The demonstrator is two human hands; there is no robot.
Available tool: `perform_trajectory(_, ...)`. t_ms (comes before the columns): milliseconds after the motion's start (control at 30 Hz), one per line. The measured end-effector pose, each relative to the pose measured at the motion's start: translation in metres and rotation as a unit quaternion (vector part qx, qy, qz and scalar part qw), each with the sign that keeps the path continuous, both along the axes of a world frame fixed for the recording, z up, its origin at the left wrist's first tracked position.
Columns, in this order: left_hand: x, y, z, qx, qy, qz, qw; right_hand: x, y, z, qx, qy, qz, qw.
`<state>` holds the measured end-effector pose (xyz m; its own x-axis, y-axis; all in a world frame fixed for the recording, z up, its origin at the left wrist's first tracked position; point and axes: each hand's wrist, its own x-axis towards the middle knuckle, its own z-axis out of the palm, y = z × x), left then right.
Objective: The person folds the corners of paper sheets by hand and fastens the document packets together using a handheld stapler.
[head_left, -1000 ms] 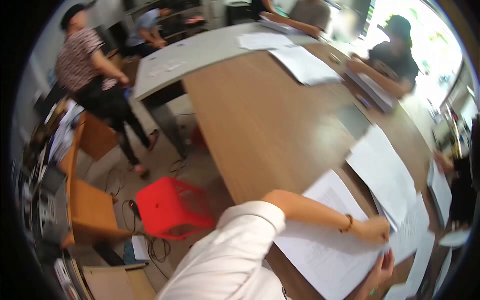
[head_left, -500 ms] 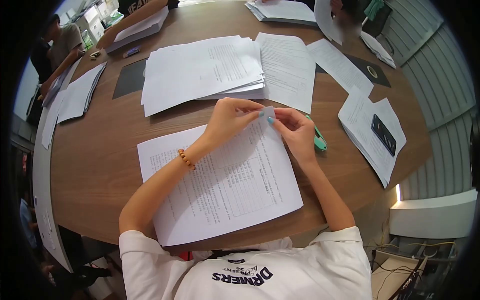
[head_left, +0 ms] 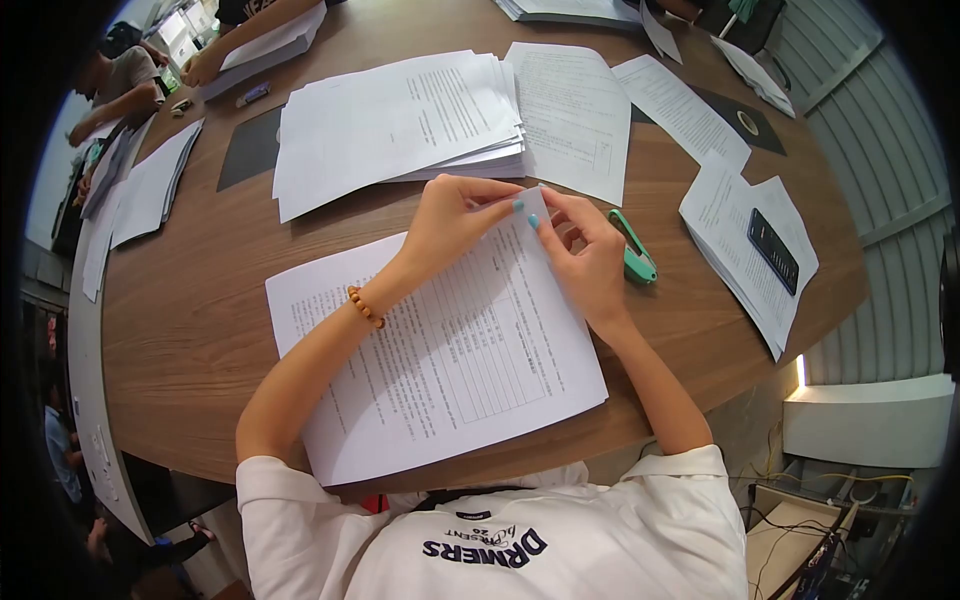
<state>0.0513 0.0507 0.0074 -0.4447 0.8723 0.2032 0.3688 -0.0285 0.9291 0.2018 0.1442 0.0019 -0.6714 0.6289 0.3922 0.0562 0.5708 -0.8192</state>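
A stack of printed sheets [head_left: 430, 390] lies at a slant on the table in front of me. My left hand [head_left: 455, 222], with a beaded bracelet [head_left: 365, 306] at the wrist, pinches the stack's far right corner between thumb and fingers. Right beside it, my right hand [head_left: 583, 245] closes on the same corner from the other side. That corner is lifted a little between the fingertips. Just right of my right hand rests a green stapler [head_left: 634, 250], touched by neither hand.
Beyond my hands is a thick paper pile [head_left: 390, 130], with a loose sheet [head_left: 570, 120] beside it. A phone [head_left: 774, 250] lies on papers [head_left: 715, 215] at the right. Other people sit at the far left, one with an arm [head_left: 255, 35] over papers.
The view has tilted slightly, so the table things sit higher in it. My right fingers have shifted a little at the corner; both hands stay on the sheets.
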Motion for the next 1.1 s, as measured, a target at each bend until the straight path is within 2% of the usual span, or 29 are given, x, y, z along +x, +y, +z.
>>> perform_trajectory(167, -0.002, 0.000, -0.001, 0.002, 0.007, -0.009, 1.000, 0.003, -0.005, 0.002, 0.067, -0.026, -0.001, 0.997)
perform_trajectory(267, -0.003, -0.001, 0.006, -0.043, -0.009, -0.025, 0.999, 0.003, -0.007, 0.001, 0.112, -0.011, -0.001, 0.994)
perform_trajectory(333, -0.005, 0.000, 0.005, -0.040, 0.003, -0.032, 0.999, 0.003, -0.007, 0.003, 0.056, -0.021, 0.000, 0.998)
perform_trajectory(467, -0.007, 0.001, 0.003, -0.031, 0.023, -0.036, 0.999, 0.004, -0.006, -0.003, 0.092, -0.015, -0.001, 0.996)
perform_trajectory(633, -0.005, 0.000, 0.006, -0.043, 0.014, -0.040, 0.998, 0.004, -0.005, -0.006, -0.023, -0.003, 0.001, 1.000)
perform_trajectory(1100, -0.001, -0.002, 0.005, -0.029, 0.121, -0.044, 0.991, 0.005, -0.003, -0.005, -0.033, 0.000, 0.006, 0.999)
